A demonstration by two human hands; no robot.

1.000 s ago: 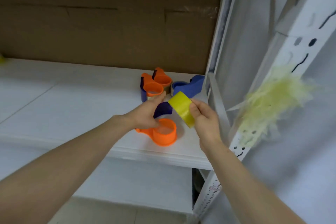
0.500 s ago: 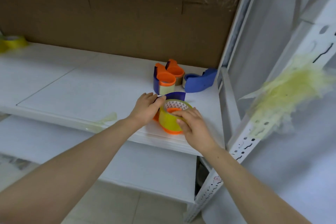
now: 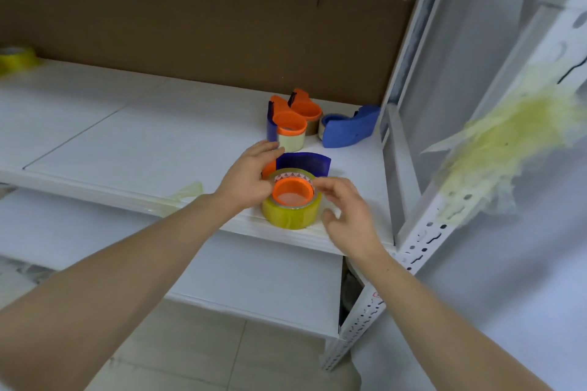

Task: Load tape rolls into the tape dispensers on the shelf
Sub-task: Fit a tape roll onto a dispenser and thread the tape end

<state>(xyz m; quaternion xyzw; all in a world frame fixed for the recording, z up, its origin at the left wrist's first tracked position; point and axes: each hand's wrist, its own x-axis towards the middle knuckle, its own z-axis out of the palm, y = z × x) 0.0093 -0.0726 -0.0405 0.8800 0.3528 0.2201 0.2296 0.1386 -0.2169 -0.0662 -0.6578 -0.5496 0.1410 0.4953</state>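
A yellow tape roll sits around the hub of an orange tape dispenser near the front edge of the white shelf. The dispenser's dark blue guard stands up behind the roll. My left hand grips the dispenser from its left side, fingers reaching behind it. My right hand hovers at the roll's right side with loosely bent fingers, and one fingertip is at the roll's top rim. It looks blurred.
Behind stand two more orange dispensers and a blue dispenser, each with a roll. Another yellow roll lies far left. A tape scrap hangs at the shelf edge. Crumpled tape clings to the right upright.
My right hand brought the yellow roll down over the orange dispenser's hub, pressed it on, and has now let go and drawn back to the right. My left hand kept hold of the dispenser.
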